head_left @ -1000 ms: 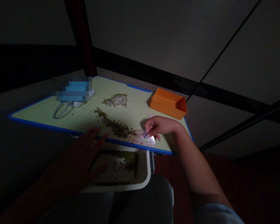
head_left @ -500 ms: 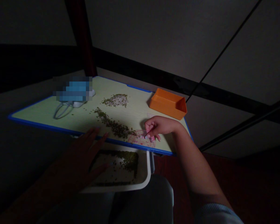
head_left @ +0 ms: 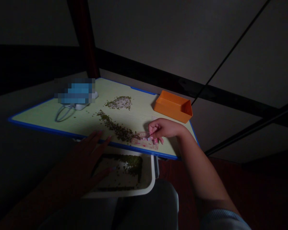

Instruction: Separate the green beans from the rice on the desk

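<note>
My right hand [head_left: 159,130] is closed in a pinch at the near right part of a pale table [head_left: 84,123] with a blue rim. Its fingertips are over a pink-patterned, partly see-through flat piece [head_left: 144,144]; what they pinch is too small to make out. Left of it stretches a band of dark and green beans or seeds [head_left: 120,129]. Behind that lies a pile of white grains mixed with green ones [head_left: 120,103]. My left hand [head_left: 93,156], in shadow, has its fingers spread at the table's near edge, above a white tub [head_left: 148,188].
An orange open box [head_left: 171,110] stands at the table's back right. A blurred blue item with a white base and a grey cable loop [head_left: 64,113] is at the left. Green beans [head_left: 133,163] lie inside the tub below the edge. Walls close in behind.
My right hand has shifted very slightly left, still pinched. A clear curved rim around the pink-patterned piece shows less now. My left hand has stayed put.
</note>
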Action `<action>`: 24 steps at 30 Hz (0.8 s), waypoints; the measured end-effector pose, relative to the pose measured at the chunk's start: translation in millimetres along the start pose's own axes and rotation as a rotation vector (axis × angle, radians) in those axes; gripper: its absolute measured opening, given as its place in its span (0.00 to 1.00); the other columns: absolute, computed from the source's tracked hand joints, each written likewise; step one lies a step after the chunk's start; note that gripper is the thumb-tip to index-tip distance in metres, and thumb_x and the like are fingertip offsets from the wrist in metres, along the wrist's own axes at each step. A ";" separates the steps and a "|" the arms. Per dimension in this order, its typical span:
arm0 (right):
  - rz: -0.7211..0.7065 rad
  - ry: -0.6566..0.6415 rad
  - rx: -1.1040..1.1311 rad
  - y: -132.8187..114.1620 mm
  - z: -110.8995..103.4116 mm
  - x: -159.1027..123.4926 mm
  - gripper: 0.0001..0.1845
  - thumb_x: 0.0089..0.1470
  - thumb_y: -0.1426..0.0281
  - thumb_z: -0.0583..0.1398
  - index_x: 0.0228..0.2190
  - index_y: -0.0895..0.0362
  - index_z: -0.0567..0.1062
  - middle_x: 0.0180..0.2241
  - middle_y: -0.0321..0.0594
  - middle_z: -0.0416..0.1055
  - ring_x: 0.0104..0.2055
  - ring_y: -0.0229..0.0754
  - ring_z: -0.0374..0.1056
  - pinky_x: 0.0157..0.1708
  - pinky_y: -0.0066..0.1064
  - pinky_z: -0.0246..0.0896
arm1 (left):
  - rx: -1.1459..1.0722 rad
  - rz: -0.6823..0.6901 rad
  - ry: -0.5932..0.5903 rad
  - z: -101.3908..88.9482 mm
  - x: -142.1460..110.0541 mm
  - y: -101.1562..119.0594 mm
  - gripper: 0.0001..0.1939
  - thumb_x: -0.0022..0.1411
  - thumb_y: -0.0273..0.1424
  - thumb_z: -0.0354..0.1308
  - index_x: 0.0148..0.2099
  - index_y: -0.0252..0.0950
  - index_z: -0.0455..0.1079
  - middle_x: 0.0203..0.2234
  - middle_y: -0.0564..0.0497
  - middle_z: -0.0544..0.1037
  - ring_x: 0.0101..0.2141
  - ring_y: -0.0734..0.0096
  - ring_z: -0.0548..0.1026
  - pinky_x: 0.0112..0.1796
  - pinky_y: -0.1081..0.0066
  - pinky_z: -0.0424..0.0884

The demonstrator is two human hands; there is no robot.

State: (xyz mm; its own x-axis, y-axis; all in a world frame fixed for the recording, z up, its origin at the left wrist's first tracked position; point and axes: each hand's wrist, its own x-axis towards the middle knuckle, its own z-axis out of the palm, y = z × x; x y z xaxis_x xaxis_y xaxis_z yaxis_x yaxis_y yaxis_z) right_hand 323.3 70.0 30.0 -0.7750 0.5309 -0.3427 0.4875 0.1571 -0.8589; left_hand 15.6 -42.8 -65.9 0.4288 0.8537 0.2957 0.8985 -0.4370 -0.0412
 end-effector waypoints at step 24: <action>-0.003 0.026 -0.013 -2.1 3.7 4.3 0.09 0.48 0.70 0.62 0.24 0.59 0.66 0.18 0.30 0.70 0.16 0.29 0.64 0.18 0.22 0.59 | -0.024 -0.008 0.009 -0.4 0.4 0.4 0.43 0.54 0.54 0.48 0.66 0.46 0.40 0.66 0.42 0.47 0.64 0.50 0.50 0.57 0.51 0.60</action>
State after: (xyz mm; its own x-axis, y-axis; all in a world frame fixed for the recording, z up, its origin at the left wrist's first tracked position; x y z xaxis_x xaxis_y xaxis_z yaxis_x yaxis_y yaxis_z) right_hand 317.4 68.9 28.9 -0.7659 0.5520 -0.3298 0.4905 0.1700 -0.8547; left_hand 16.1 -42.8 -65.5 0.4204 0.8549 0.3040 0.8995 -0.4365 -0.0162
